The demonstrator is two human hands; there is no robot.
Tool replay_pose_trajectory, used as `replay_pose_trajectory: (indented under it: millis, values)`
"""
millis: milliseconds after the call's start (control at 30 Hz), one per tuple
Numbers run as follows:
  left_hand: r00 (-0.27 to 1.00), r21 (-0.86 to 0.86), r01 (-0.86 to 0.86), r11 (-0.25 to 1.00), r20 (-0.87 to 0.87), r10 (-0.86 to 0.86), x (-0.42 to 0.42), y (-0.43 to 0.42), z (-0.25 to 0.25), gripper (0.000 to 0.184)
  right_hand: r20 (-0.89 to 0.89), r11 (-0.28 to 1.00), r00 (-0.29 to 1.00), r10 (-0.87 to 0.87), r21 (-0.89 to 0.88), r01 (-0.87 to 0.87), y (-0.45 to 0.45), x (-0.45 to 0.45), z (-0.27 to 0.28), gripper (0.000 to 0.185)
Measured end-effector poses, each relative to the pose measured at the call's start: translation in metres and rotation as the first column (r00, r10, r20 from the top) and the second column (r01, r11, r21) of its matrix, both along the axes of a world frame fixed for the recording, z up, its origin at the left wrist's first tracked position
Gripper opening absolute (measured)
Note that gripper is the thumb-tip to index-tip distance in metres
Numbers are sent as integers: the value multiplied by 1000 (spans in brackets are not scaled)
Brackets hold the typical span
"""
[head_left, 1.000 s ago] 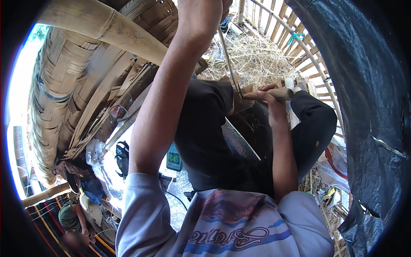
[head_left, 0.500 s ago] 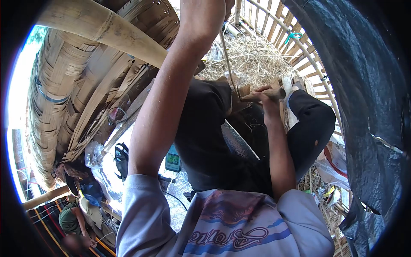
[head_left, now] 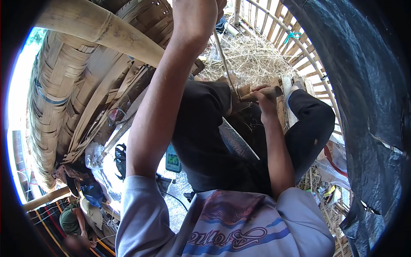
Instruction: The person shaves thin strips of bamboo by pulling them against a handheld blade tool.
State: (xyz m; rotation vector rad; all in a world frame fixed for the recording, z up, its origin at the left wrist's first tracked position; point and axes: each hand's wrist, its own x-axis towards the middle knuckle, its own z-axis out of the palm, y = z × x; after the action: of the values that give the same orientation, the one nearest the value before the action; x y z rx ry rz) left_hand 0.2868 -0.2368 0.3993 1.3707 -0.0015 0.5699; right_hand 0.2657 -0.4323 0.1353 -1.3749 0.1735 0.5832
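Note:
My left hand [head_left: 198, 13] is raised at the top edge of the head view, partly cut off, with its fingers curled closed. A long thin bamboo strip [head_left: 222, 58] runs from beside this hand down to my right hand. My right hand [head_left: 266, 100] is wrapped round a thick wooden tool handle [head_left: 271, 91] in front of my knees. The strip's lower end meets the tool at its left end, near a brown flat piece [head_left: 244, 90]. Whether a blade is there, I cannot make out.
Straw [head_left: 252, 55] covers the ground ahead. A thick bamboo pole [head_left: 102, 28] and woven bamboo panels [head_left: 55, 107] stand left; a dark plastic sheet [head_left: 359, 85] hangs right. A phone [head_left: 173, 160] lies beside my left leg. Another person [head_left: 73, 220] sits lower left.
My left hand and forearm have shifted slightly up and left, and the strip's upper part has moved left with them. My right hand and the wooden handle have moved slightly left.

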Motion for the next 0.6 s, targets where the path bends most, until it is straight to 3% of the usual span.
replay_pose_trajectory:
  millis: [167,300,367,400,500,600]
  values:
    - [1000,-40,15,999,-5,-16,-3,4,0,47,-38,995,996,-75,67,78,-15,5,49,16]
    - [999,-52,-12,999,-36,10,-3,5,0,47,-36,980,991,-132,142,136,-11,4,40,15]
    - [1000,-28,-13,1000,-5,12,-2,5,0,46,69,999,997,-31,30,29,-2,-3,19,13]
    - [1000,-36,2,999,3,-2,-2,3,1,46,34,998,999,-19,58,17,4,-6,12,11]
    - [999,-26,12,1000,33,-11,0,2,1,46,-54,984,988,-142,102,147,0,0,23,11]
    - [1000,-24,-16,1000,2,16,-6,4,-1,46,-53,981,991,-127,140,133,-16,5,51,13]
